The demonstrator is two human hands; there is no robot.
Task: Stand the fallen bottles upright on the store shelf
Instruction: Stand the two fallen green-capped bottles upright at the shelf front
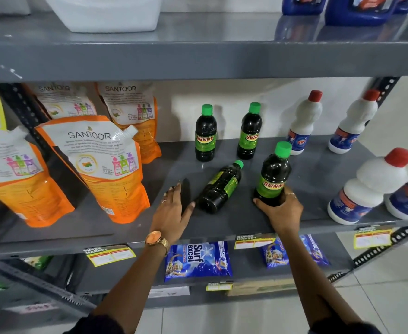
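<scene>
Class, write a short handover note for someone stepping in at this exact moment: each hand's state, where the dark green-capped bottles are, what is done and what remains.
Right hand: closed round the base of the front bottle, which stands upright near the shelf front.
Left hand: open, flat on the shelf, thumb by the base of the fallen bottle, not gripping it.
Two more bottles, left and right, stand upright at the back.
Done: three of four upright.
Left: stand up the fallen bottle, lying with its cap toward the back.

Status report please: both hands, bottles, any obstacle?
Right hand gripping upright bottle at base. Left hand open, beside fallen bottle. Nothing blocking.
</scene>
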